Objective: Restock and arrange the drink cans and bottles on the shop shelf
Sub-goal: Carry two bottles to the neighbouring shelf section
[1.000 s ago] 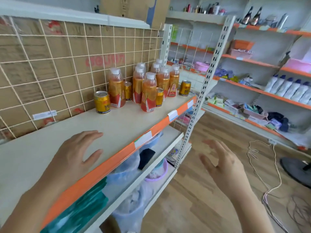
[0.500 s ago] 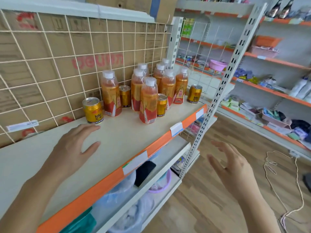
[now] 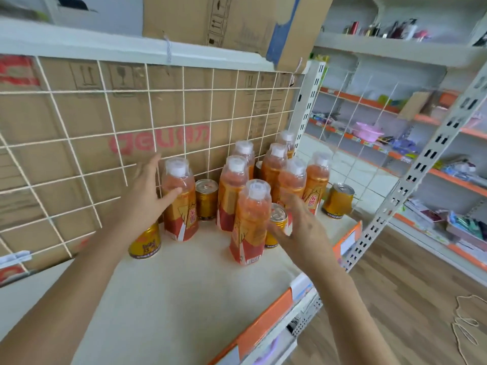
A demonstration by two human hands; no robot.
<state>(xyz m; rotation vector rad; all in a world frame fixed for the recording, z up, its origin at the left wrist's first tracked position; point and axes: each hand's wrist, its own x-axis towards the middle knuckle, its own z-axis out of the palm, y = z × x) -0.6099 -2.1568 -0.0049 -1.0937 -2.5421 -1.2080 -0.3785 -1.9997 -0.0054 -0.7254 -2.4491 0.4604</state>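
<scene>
Several orange drink bottles with white caps stand bunched at the back right of the cream shelf (image 3: 184, 299). The leftmost bottle (image 3: 179, 206) stands apart from the rest. My left hand (image 3: 147, 196) is spread beside it, and its thumb touches the bottle's side. A gold can (image 3: 145, 245) shows partly under my left wrist, and another gold can (image 3: 207, 200) stands right of the leftmost bottle. My right hand (image 3: 297, 225) reaches with relaxed fingers to a gold can (image 3: 276, 219) behind the front bottle (image 3: 250, 222). It holds nothing. A further gold can (image 3: 338, 201) stands alone at the far right.
A white wire grid (image 3: 79, 143) backed with cardboard closes the shelf's rear. A cardboard box (image 3: 232, 22) sits on the board above. A perforated steel upright (image 3: 411, 175) stands at the right corner. Beyond it are stocked shelves (image 3: 395, 154), and a cord (image 3: 466, 327) lies on the wooden floor.
Both hands moved forward from the shelf's front edge to the drinks. The left now touches the leftmost bottle and the right is at the front can. The view came closer.
</scene>
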